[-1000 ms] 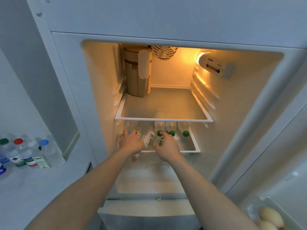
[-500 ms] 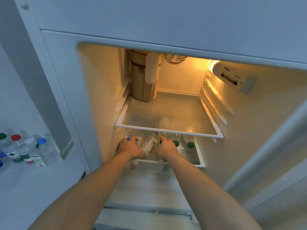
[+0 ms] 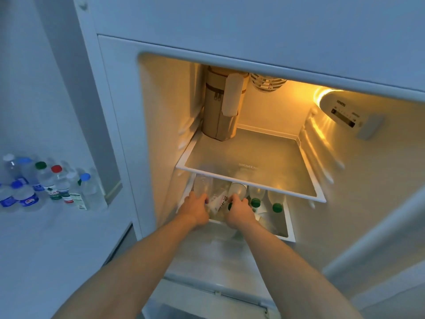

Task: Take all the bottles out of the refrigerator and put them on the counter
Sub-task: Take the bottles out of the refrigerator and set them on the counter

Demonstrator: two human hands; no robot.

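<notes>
1. the left hand (image 3: pixel 195 209) reached under the glass shelf (image 3: pixel 250 178), its fingers curled round a clear plastic bottle (image 3: pixel 202 184) lying on the lower shelf (image 3: pixel 290 229); the bottle's cap was hidden by the hand.
2. the right hand (image 3: pixel 239 211) was just beside it, fingers wrapped round the neck of a second bottle (image 3: pixel 238 189), a sliver of green cap showing at the thumb.
3. between the two hands lay a labelled bottle (image 3: pixel 219 200) with red print, too blurred to read.
4. right of the right hand, still below the glass shelf, two more green-capped bottles (image 3: pixel 277 207) lay with their caps toward the camera. that made five bottles counted on the lower shelf, seen partly through the frosted glass.
5. on top of the glass shelf, at its back left corner, stood one tan cylindrical pouch (image 3: pixel 219 111) with zip pulls; its top was cut off by the refrigerator (image 3: pixel 230 24) frame.
6. left of the refrigerator, well apart from the glass shelf, a cluster of clear bottles (image 3: pixel 46 183) stood on the white counter (image 3: pixel 57 238), caps blue, green, red and white; roughly nine, though they overlapped and blurred.
</notes>
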